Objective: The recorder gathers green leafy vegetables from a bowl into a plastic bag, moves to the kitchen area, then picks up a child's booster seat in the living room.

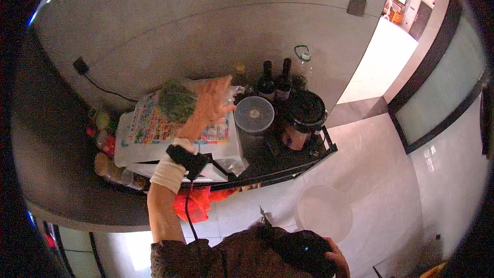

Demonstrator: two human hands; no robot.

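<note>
My left hand (212, 104), blurred, is held over a white box with a colourful printed plastic bag (144, 123) on it. Its fingers are apart and it holds nothing that I can see. A bundle of leafy greens (176, 100) lies on the printed bag, just left of that hand. A black device with a cable is strapped over a white wristband (168, 172) on my left wrist. My right hand (338, 256) is low in the view, curled at the edge of a dark round object (305, 253) by my body; whether it grips this cannot be told.
Right of the box on a black table (256, 158) stand a round clear-lidded container (254, 114), two dark bottles (266, 79), a clear plastic bottle (305, 65) and a black-lidded cooker (305, 116). A red bag (195, 204) hangs below the front edge. A pale round bucket (324, 212) stands on the floor.
</note>
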